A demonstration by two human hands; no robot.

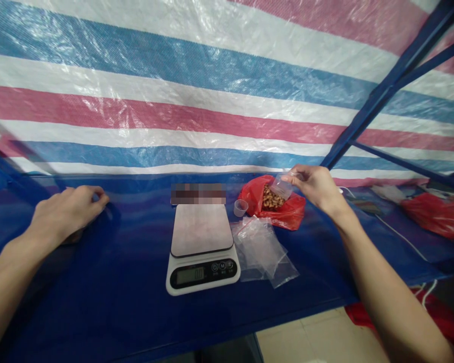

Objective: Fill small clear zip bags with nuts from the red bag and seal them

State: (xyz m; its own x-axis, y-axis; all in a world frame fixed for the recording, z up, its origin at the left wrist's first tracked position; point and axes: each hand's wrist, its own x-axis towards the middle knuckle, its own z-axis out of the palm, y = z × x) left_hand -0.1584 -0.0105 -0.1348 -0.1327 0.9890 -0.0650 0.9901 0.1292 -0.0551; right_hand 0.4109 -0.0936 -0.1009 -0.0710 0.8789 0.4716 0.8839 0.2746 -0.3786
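My right hand pinches a small clear zip bag by its top edge, just above a red plastic bag holding brown nuts. A small translucent cup stands beside the red bag. Below them lies a pile of clear plastic bags, next to a white digital kitchen scale. My left hand rests with curled fingers on the blue table top, well left of the scale, holding nothing I can see.
A pixelated patch covers something behind the scale. A striped tarpaulin hangs behind the table, and a blue metal frame crosses at the right. Further right lie another red bag and a white cable.
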